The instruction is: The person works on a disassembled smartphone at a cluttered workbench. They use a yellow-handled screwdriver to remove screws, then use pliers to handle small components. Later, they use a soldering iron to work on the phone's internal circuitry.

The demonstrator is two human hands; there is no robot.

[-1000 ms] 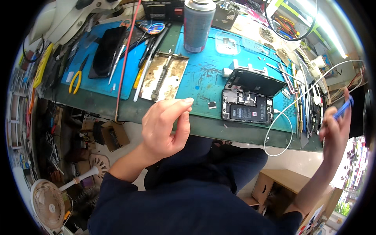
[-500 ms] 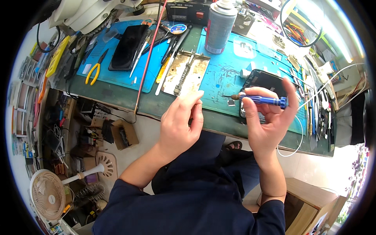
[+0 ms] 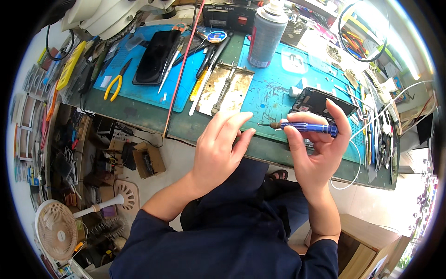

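Observation:
A slim blue screwdriver (image 3: 310, 128) lies crosswise in my right hand (image 3: 318, 153), its thin dark tip pointing left. The thumb and fingers are closed round its handle. My left hand (image 3: 220, 149) is just left of that tip, its fingers stretched out and the thumb apart, with nothing visible between them. Behind the right hand sits an opened phone (image 3: 321, 101), its dark part tilted up from the mat; my hand hides much of the rest. Past the left fingertips lies a stained metal holder plate (image 3: 238, 88) with a toothed bar across it.
A spray can (image 3: 268, 37) stands on the blue mat (image 3: 265, 88). Further left lie a black phone (image 3: 156, 58), yellow-handled pliers (image 3: 114, 87) and tweezers (image 3: 169, 69). A red cable (image 3: 179, 79) crosses the bench edge. A white cable (image 3: 360, 153) loops at right beside several tools.
My left thumb and fingers have spread apart, near the screwdriver tip. The phone's dark part stands more steeply than before. The whole view has shifted slightly.

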